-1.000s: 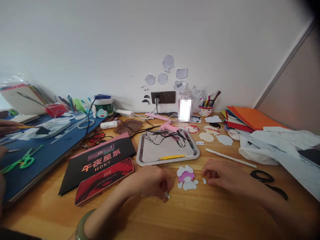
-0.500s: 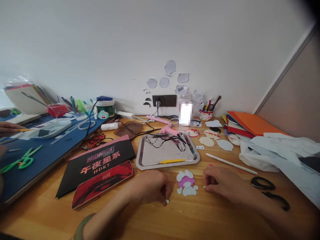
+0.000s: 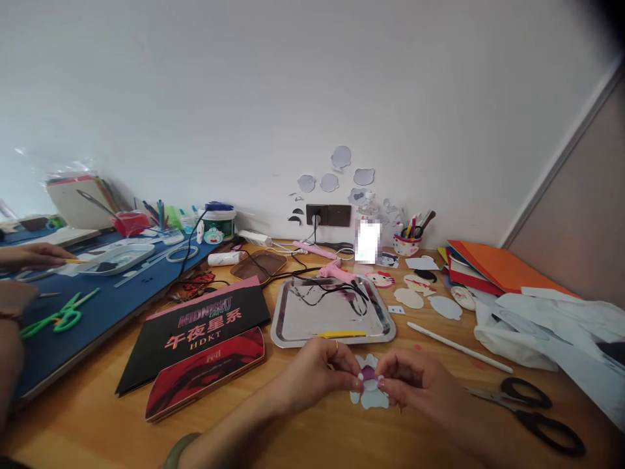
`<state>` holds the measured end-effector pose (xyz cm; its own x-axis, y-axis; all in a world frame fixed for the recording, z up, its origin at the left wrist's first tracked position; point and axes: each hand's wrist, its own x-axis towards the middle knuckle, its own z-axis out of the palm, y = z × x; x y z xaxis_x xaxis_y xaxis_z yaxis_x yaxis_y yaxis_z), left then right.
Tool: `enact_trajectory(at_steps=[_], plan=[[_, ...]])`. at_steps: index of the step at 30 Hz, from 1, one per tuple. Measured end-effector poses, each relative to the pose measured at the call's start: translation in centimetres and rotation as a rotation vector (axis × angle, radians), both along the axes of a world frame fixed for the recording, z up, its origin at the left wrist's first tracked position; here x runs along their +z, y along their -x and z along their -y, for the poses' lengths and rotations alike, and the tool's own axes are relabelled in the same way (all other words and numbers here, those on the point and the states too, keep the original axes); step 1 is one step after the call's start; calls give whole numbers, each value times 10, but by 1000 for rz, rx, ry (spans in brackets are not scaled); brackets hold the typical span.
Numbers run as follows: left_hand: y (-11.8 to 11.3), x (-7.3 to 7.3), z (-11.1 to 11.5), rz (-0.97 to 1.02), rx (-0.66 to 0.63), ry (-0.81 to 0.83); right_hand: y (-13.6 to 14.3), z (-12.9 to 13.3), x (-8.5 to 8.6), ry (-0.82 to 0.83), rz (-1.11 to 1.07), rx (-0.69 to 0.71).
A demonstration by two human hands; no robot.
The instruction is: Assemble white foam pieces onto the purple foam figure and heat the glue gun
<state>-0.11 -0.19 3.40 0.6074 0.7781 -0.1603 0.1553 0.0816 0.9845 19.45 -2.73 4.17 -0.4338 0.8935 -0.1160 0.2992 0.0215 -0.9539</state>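
Basically, L hand (image 3: 336, 368) grip pinches a sm. white pc (image 3: 360, 376); R hand (image 3: 415, 378) grip pinches too, prob. another pc, both at the purple-&-white cutout (image 3: 375, 398) on the tabletop (image 3: 303, 436). Risk: hands crowd it, so a nudge could skew it.

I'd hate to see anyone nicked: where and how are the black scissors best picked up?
Probably by the loops of the black scissors, coming from the right: the loops lie uncovered there, open and spread apart, while the metal blades point left, partly hidden behind the right forearm.
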Motion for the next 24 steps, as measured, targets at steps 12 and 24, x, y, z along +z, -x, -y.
enact_trajectory(at_steps=[12, 24], plan=[[-12, -9, 10, 288, 87, 91, 5, 2, -4, -40, -90, -47], [-10, -7, 16, 368, 74, 57, 9, 7, 1, 38, -82, 9]])
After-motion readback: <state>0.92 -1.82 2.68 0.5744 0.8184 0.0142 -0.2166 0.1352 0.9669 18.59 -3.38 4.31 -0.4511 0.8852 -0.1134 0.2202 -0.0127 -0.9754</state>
